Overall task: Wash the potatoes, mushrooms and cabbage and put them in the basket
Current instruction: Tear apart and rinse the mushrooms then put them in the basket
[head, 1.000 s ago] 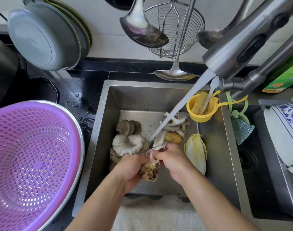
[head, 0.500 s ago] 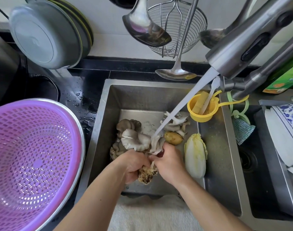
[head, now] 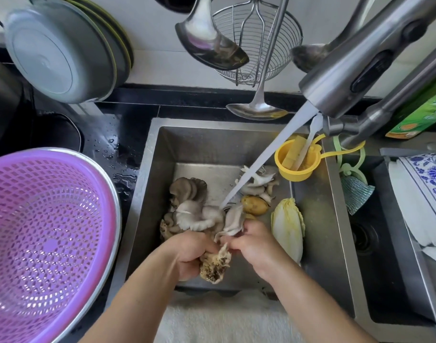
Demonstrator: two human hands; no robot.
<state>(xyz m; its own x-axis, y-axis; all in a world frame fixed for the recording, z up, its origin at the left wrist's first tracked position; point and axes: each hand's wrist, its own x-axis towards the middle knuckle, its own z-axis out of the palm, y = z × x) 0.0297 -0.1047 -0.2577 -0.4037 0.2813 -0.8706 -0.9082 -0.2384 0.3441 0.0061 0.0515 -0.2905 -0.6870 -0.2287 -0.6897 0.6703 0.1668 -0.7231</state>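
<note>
A cluster of grey oyster mushrooms (head: 198,216) is over the steel sink (head: 150,169), under the running water from the faucet (head: 355,78). My left hand (head: 189,256) grips its dirty brown base (head: 214,266). My right hand (head: 251,243) pinches one mushroom piece (head: 233,222) at the cluster's right side. More loose mushrooms (head: 259,181) lie at the back of the sink. A potato (head: 254,205) sits beside them, and a pale cabbage (head: 287,227) lies along the sink's right wall. The purple basket (head: 38,243) stands on the counter to the left, holding nothing.
A yellow strainer (head: 293,167) hangs on the sink's right rim. Ladles (head: 209,40) and a wire skimmer (head: 256,43) hang above the sink. Grey lids (head: 60,50) lean at back left. A white towel (head: 224,320) lies at the front edge; blue-patterned dishes (head: 425,194) sit right.
The mushroom cluster has been lifted and turned under the water stream; both hands shifted slightly with it, and my right hand now pulls at a piece on its right side.
</note>
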